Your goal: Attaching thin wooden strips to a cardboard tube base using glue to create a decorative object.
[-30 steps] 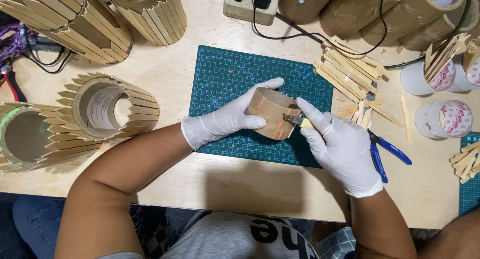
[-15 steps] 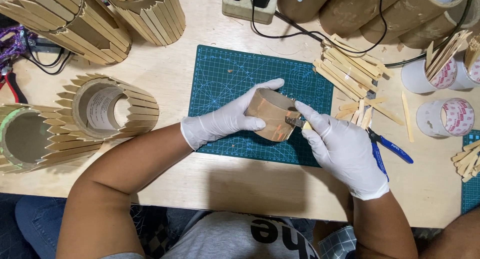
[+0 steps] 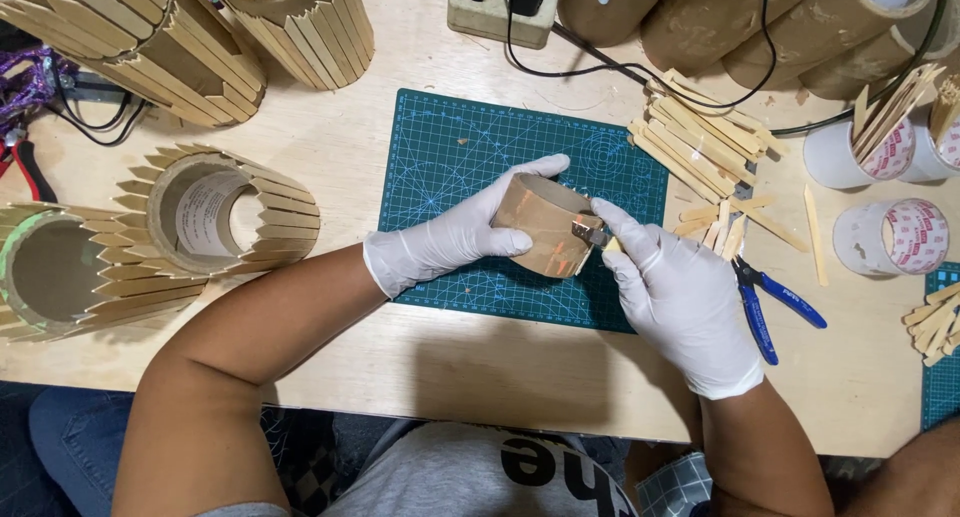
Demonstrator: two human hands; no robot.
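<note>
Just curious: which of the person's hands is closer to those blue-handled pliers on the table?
The right hand. It sits just left of the blue-handled pliers, nearly touching them. The left hand grips the cardboard tube on the far side, well away.

right hand (image 3: 685, 302) shifted slightly lower, blade (image 3: 590, 232) edging along cardboard tube (image 3: 545, 222)

The right hand (image 3: 685, 302) covers most of the small blade tool (image 3: 590, 232), so only its metal tip shows against the cardboard ring (image 3: 545, 227); the cut line itself is too small to make out. The left hand (image 3: 450, 237) hides the ring's left side. The far cardboard tubes (image 3: 740, 17) and slatted cylinders (image 3: 170, 37) run off the top edge. At the right edge, a second mat (image 3: 940, 377) is cut off, and perhaps another person's arm (image 3: 915, 477) enters at the near right corner.
</note>
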